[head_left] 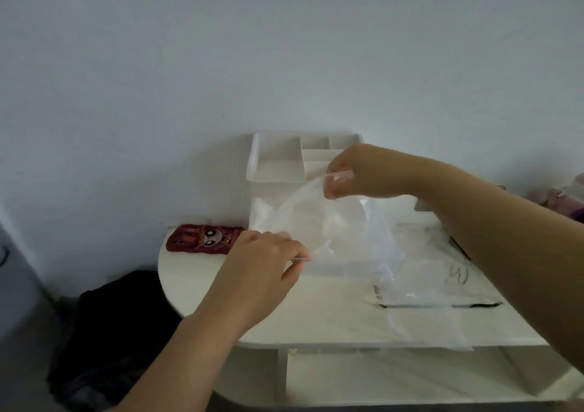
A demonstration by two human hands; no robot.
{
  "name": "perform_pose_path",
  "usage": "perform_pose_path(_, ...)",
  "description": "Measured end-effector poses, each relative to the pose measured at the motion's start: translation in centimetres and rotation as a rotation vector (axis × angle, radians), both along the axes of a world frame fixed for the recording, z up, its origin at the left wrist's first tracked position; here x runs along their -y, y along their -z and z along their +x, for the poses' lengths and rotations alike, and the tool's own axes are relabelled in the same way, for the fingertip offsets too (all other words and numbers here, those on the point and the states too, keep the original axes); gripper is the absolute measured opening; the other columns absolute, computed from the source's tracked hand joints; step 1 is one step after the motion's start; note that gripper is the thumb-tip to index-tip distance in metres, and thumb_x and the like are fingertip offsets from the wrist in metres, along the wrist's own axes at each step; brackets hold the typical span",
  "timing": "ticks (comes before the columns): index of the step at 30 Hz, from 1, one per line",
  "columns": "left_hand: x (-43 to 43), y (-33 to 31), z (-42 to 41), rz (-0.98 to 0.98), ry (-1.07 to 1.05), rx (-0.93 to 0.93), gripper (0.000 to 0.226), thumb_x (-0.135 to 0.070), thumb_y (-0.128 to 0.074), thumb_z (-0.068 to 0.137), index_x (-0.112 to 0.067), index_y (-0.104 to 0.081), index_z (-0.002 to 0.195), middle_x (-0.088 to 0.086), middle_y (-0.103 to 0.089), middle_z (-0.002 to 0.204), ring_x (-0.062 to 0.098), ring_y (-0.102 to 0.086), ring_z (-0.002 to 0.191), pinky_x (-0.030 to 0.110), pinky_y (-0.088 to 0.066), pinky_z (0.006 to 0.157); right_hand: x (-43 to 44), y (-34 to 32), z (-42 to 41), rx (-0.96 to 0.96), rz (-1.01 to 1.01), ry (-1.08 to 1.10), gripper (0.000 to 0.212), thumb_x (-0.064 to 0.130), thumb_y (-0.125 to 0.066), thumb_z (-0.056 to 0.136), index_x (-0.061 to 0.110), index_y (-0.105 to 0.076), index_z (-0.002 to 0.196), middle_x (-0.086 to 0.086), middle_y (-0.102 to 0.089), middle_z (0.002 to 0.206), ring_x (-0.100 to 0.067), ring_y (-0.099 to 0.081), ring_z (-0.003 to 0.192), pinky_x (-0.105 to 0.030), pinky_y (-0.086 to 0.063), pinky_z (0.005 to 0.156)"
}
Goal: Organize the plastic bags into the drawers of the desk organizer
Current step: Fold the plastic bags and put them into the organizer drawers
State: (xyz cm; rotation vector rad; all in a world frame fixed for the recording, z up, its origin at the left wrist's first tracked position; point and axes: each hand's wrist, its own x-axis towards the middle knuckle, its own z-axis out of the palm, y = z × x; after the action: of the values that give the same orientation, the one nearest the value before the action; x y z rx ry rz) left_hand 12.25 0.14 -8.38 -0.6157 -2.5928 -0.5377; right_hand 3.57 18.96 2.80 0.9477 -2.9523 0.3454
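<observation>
Left grip (262, 269) and right grip (363, 171) both pinch a bag (335, 225); I'd say mid-fold, next halve it for the organizer (275, 165).

Glossy clear plastic bag (335, 238), matt white organizer (278, 162)

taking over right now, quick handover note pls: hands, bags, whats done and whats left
Hands: left hand pinches the near edge of a clear plastic bag; right hand pinches its far top edge. The bag is held spread above the desk.
Things: more bags lie flat on the desk to the right. The white organizer stands at the back, its front mostly hidden behind the held bag.
Done: no bag seen stowed.
Left: probably stow this bag in a drawer, then the others.
</observation>
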Motion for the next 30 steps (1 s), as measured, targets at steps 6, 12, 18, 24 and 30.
perform_pose_path(6,0.3,0.3,-0.1,0.022,0.020,-0.072,0.004,-0.024,-0.064,0.086,-0.027,-0.067,0.086,-0.014,-0.063,0.086,0.008,-0.057,0.079,0.024,-0.031,0.085,-1.4,-4.8,0.0,0.525,-0.551,-0.109,0.013,0.021,-0.064,0.077,0.019,-0.073,0.068,0.004,-0.068,0.070,-0.008,-0.060,0.065,-0.020,-0.050,0.069)
perform_pose_path(12,0.6,0.2,0.1,0.009,0.008,-0.182,0.013,-0.020,-0.079,0.072,-0.022,-0.067,0.075,-0.012,-0.064,0.074,0.012,-0.062,0.068,0.033,-0.049,0.073,0.0,-2.9,-1.6,0.668,-0.239,0.051,0.008,0.018,-0.065,0.079,0.016,-0.070,0.073,0.004,-0.064,0.063,-0.009,-0.055,0.060,-0.023,-0.047,0.071)
perform_pose_path(18,1.0,0.4,0.4,0.089,0.047,-0.305,0.009,-0.023,-0.064,0.082,-0.018,-0.067,0.076,-0.009,-0.063,0.075,0.010,-0.058,0.066,0.031,-0.049,0.069,1.8,0.9,-1.6,0.217,0.152,0.081,0.012,0.027,-0.062,0.087,0.022,-0.070,0.081,0.014,-0.068,0.062,0.003,-0.055,0.050,-0.019,-0.046,0.067)
perform_pose_path(24,0.8,-1.5,0.2,0.306,0.091,-0.458,0.017,-0.017,-0.052,0.088,-0.007,-0.065,0.084,-0.002,-0.060,0.077,0.013,-0.056,0.067,0.029,-0.048,0.058,3.2,3.0,-1.3,-0.109,0.261,0.047,0.017,0.034,-0.070,0.080,0.019,-0.063,0.077,0.014,-0.049,0.067,-0.008,-0.049,0.072,-0.030,-0.046,0.069)
perform_pose_path(30,-0.9,-2.6,-3.7,-0.152,0.015,0.270,0.024,-0.028,-0.044,0.097,-0.028,-0.060,0.115,-0.012,-0.054,0.124,0.013,-0.052,0.114,0.029,-0.044,0.088,2.3,3.4,-0.3,-0.204,0.111,0.017,0.024,0.035,-0.073,0.079,0.023,-0.064,0.097,0.010,-0.062,0.092,-0.011,-0.057,0.090,-0.028,-0.049,0.081)
